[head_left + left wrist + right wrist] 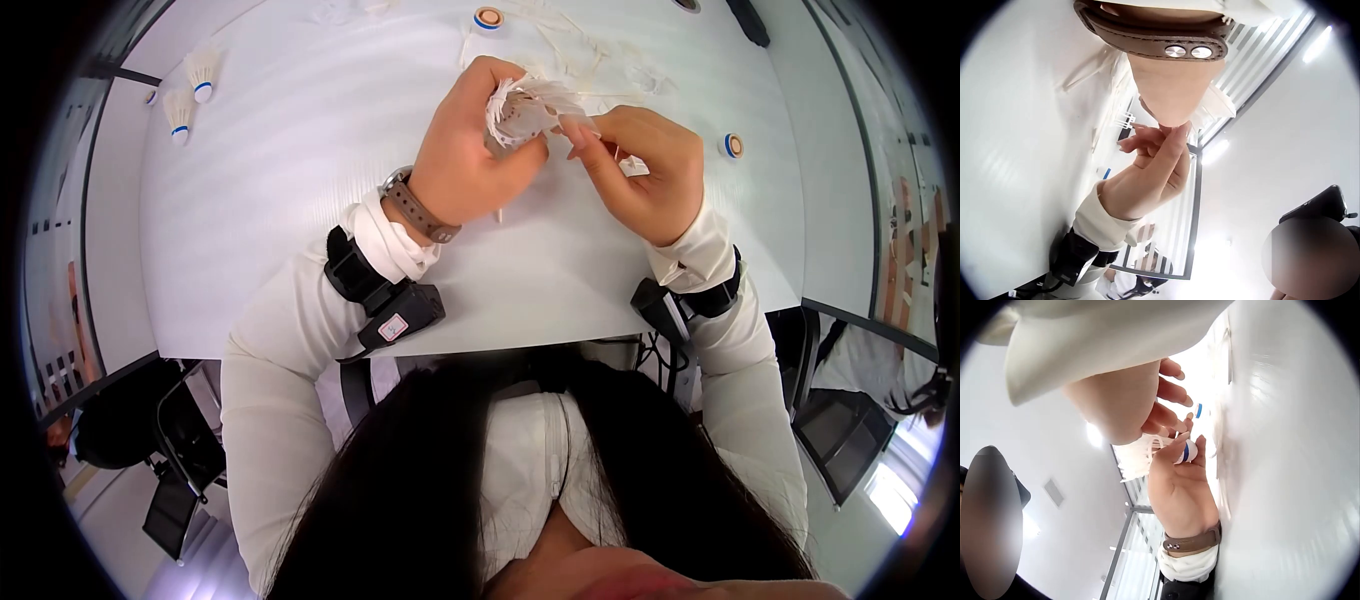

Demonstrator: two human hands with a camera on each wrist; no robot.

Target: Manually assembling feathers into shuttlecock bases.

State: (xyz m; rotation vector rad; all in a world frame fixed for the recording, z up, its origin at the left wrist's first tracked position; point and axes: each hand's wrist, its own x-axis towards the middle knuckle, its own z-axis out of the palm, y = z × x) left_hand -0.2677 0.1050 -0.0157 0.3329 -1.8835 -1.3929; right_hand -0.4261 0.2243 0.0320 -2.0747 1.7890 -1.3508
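Note:
A white feather shuttlecock (530,112) is held above the table by the left hand (468,150), its feathered opening facing up in the head view. In the right wrist view the left hand (1182,487) curls round its white base with a blue band (1189,452), and the feathers (1134,460) spread to the left. The right hand (650,165) pinches at the feather edge between thumb and fingers. From the left wrist view the right hand (1150,172) shows its thumb and fingertips drawn together; the left hand's forepart hides most of the shuttlecock there.
Two shuttlecocks (203,75) (180,115) lie at the table's left. Round bases with blue rims rest at the back (488,18) and at the right (732,146). Loose feathers (600,60) lie behind the hands. Panels (840,200) border the white table (240,250).

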